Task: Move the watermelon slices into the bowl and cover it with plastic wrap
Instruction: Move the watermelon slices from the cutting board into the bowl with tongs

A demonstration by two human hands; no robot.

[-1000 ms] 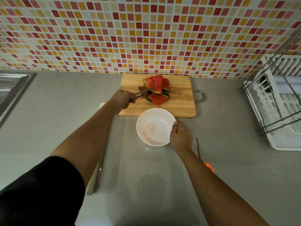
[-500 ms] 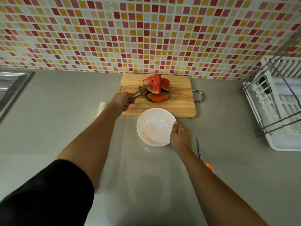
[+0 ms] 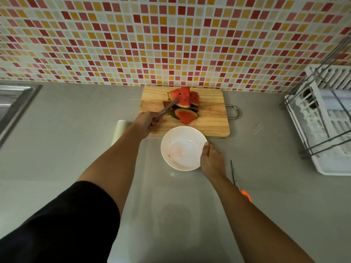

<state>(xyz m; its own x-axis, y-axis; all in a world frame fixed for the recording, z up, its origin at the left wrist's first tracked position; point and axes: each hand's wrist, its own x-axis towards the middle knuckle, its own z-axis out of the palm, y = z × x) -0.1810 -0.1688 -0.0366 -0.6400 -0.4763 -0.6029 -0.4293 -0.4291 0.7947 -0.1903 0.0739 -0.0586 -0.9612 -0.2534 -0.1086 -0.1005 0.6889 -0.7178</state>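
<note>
Our left hand (image 3: 147,121) is closed round the handle of the tongs (image 3: 167,109), which reach up and to the right over the near left part of the board (image 3: 210,124). Their tips lie against the left side of the slices (image 3: 183,105); we cannot tell whether they pinch one. The slices sit in a heap toward the back of the board, red flesh up and green rinds showing, with one wedge lying flat at the near side of the heap. The bowl (image 3: 182,136) stands on the counter (image 3: 76,133), just in front of the board's near edge. It is white, with pink juice smeared inside and no slice in it. Our right hand (image 3: 211,161) holds the bowl at its right side, thumb on the rim; the other fingers are hidden behind the hand. A white roll (image 3: 119,128) lies on the counter just left of our left forearm, mostly hidden by it. Scissors (image 3: 235,180) with an orange handle lie to the right of our right wrist, blades pointing away from us. A white dish rack (image 3: 326,130) stands at the far right, and the edge of a sink (image 3: 15,103) shows at the far left. Small red, yellow and white tiles cover the wall (image 3: 171,44) behind the board. A black sleeve (image 3: 66,224) covers our left upper arm.
</note>
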